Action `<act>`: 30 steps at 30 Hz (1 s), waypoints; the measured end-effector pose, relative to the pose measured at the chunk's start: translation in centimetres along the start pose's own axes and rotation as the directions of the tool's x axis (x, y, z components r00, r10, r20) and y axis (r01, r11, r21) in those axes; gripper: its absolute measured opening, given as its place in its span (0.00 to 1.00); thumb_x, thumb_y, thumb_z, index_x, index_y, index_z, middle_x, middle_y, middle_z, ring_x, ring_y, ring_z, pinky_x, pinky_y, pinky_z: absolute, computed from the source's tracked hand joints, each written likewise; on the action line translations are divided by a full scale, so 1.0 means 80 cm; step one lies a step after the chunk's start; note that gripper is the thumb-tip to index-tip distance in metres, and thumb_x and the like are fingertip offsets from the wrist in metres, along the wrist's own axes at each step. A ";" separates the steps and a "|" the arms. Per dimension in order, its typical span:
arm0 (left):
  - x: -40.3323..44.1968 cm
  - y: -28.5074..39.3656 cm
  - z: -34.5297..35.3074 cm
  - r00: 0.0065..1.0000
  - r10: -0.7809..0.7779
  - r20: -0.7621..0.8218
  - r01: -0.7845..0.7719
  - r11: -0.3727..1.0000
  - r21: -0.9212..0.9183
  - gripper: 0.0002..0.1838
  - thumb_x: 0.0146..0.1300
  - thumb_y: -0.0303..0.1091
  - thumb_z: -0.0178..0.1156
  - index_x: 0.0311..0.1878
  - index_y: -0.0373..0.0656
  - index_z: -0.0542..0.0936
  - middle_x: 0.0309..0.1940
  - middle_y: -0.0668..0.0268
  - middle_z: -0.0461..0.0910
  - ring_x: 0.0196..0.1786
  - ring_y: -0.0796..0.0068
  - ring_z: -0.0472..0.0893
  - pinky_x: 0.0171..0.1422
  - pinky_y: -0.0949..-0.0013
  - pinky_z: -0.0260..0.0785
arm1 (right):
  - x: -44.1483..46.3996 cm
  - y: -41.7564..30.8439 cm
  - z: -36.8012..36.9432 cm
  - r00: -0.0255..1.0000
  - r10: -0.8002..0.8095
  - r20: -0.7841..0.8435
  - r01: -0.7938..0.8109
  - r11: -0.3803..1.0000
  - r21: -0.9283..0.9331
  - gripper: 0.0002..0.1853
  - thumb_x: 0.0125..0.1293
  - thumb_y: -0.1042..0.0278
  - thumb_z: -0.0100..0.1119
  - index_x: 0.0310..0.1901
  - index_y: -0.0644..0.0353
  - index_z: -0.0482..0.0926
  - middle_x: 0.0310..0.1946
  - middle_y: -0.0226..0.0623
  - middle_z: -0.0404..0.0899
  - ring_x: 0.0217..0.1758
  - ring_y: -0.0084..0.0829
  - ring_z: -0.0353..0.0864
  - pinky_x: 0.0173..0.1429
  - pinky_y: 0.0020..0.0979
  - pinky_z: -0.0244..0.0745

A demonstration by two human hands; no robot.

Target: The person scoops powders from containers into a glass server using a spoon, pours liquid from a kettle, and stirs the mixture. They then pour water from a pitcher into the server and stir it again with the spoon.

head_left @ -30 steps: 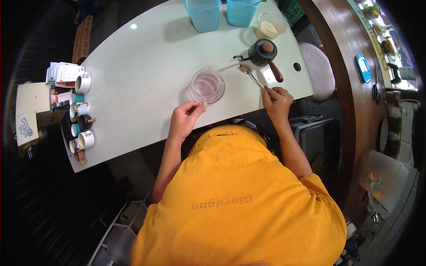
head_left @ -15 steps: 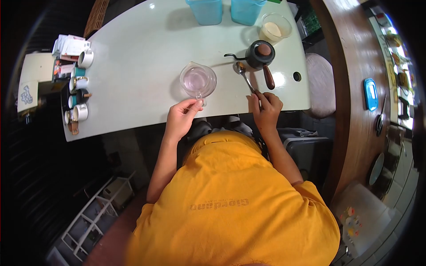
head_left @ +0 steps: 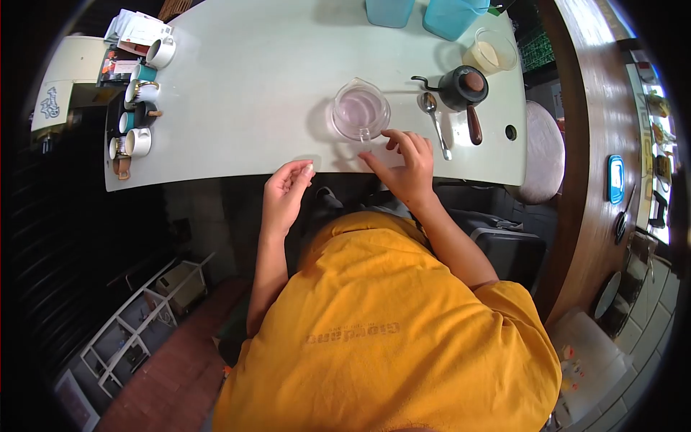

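Note:
A clear glass jug [head_left: 360,108] with a pouring spout and clear liquid inside stands near the table's front edge, its handle towards me. My right hand [head_left: 409,164] is just beside that handle, thumb and forefinger spread apart with nothing held. Just off the table edge, my left hand [head_left: 286,193] has its thumb and fingertips pressed together, and I see nothing between them. To the right of the jug lies a metal spoon [head_left: 438,128]. Beyond the spoon sits a black kettle [head_left: 458,90] with a thin curved spout, a brown knob and a wooden handle.
A clear tub with pale powder [head_left: 497,54] and two blue containers [head_left: 389,10] stand at the back. Several cups, including a white mug [head_left: 139,142], line the left edge of the white table [head_left: 245,86]. A round grey stool [head_left: 543,155] is on the right.
My left hand has let go of the jug's handle and drawn back. My right hand has left the spoon on the table and moved left to the jug. The whole view has shifted.

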State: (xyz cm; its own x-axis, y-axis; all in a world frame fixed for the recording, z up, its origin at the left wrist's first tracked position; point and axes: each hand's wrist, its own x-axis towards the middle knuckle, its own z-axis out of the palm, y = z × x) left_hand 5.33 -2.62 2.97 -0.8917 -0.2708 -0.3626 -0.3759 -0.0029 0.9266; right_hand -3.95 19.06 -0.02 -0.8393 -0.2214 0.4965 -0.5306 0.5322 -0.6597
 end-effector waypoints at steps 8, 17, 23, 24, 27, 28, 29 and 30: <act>0.011 -0.012 -0.090 0.991 0.086 0.099 -0.085 0.996 -0.010 0.14 0.69 0.38 0.58 0.51 0.40 0.80 0.37 0.71 0.81 0.38 0.84 0.75 0.41 0.78 0.63 | -0.029 -0.033 0.032 0.916 0.329 -0.230 -0.350 0.935 -0.059 0.16 0.48 0.67 0.75 0.35 0.57 0.76 0.17 0.26 0.72 0.24 0.26 0.72 0.34 0.30 0.66; 0.016 -0.035 -0.207 0.979 0.070 0.192 -0.065 0.997 -0.033 0.15 0.69 0.39 0.58 0.51 0.40 0.80 0.38 0.71 0.81 0.38 0.85 0.75 0.41 0.78 0.63 | -0.044 -0.059 0.081 0.631 0.646 -0.429 -0.628 0.751 0.204 0.16 0.66 0.58 0.62 0.42 0.66 0.81 0.31 0.37 0.84 0.38 0.23 0.79 0.44 0.26 0.72; 0.034 -0.036 -0.256 0.977 0.058 0.205 -0.057 0.998 -0.013 0.14 0.69 0.39 0.58 0.51 0.40 0.80 0.37 0.71 0.81 0.37 0.86 0.75 0.41 0.79 0.63 | -0.039 -0.064 0.109 0.668 0.641 -0.378 -0.653 0.749 0.116 0.30 0.73 0.49 0.46 0.63 0.68 0.70 0.59 0.55 0.72 0.66 0.45 0.67 0.70 0.37 0.58; 0.036 -0.035 -0.260 0.976 0.061 0.211 -0.059 0.998 -0.013 0.14 0.69 0.39 0.58 0.51 0.40 0.80 0.37 0.71 0.81 0.37 0.86 0.75 0.41 0.79 0.63 | -0.032 -0.066 0.110 0.648 0.676 -0.352 -0.712 0.701 0.035 0.31 0.74 0.47 0.43 0.64 0.69 0.68 0.60 0.57 0.71 0.66 0.47 0.67 0.70 0.37 0.58; 0.041 -0.030 -0.265 0.975 0.071 0.211 -0.070 0.997 -0.012 0.14 0.69 0.39 0.57 0.50 0.40 0.80 0.37 0.71 0.80 0.37 0.86 0.75 0.41 0.79 0.63 | -0.022 -0.038 0.109 0.676 0.680 -0.284 -0.668 0.728 0.154 0.35 0.74 0.44 0.39 0.66 0.72 0.63 0.60 0.58 0.70 0.66 0.47 0.67 0.70 0.38 0.58; 0.041 -0.029 -0.264 0.975 0.079 0.207 -0.077 0.997 -0.017 0.14 0.69 0.39 0.57 0.50 0.40 0.80 0.37 0.71 0.80 0.37 0.85 0.75 0.41 0.79 0.63 | -0.018 -0.028 0.110 0.679 0.683 -0.270 -0.635 0.731 0.250 0.36 0.74 0.44 0.39 0.67 0.73 0.62 0.60 0.57 0.69 0.66 0.45 0.67 0.70 0.37 0.58; 0.041 -0.029 -0.263 0.976 0.086 0.202 -0.083 0.996 -0.022 0.14 0.69 0.39 0.57 0.50 0.40 0.80 0.37 0.71 0.80 0.37 0.85 0.75 0.41 0.79 0.63 | -0.014 -0.021 0.111 0.684 0.684 -0.252 -0.597 0.724 0.345 0.36 0.75 0.44 0.40 0.67 0.73 0.60 0.61 0.56 0.69 0.66 0.43 0.67 0.70 0.36 0.58; 0.041 -0.029 -0.261 0.977 0.092 0.193 -0.089 0.996 -0.023 0.14 0.69 0.39 0.57 0.50 0.40 0.80 0.37 0.71 0.80 0.37 0.85 0.75 0.41 0.79 0.63 | -0.010 -0.014 0.112 0.691 0.684 -0.234 -0.553 0.708 0.438 0.37 0.75 0.44 0.40 0.68 0.74 0.59 0.62 0.55 0.68 0.67 0.41 0.67 0.70 0.36 0.58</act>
State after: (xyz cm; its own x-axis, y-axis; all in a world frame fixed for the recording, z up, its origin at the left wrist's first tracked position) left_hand 8.55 -23.60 1.74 -0.9542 -0.0788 -0.2886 -0.2894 -0.0010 0.9572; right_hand -3.75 11.27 -4.72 -0.9154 0.4020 0.0234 0.0369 0.1416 -0.9892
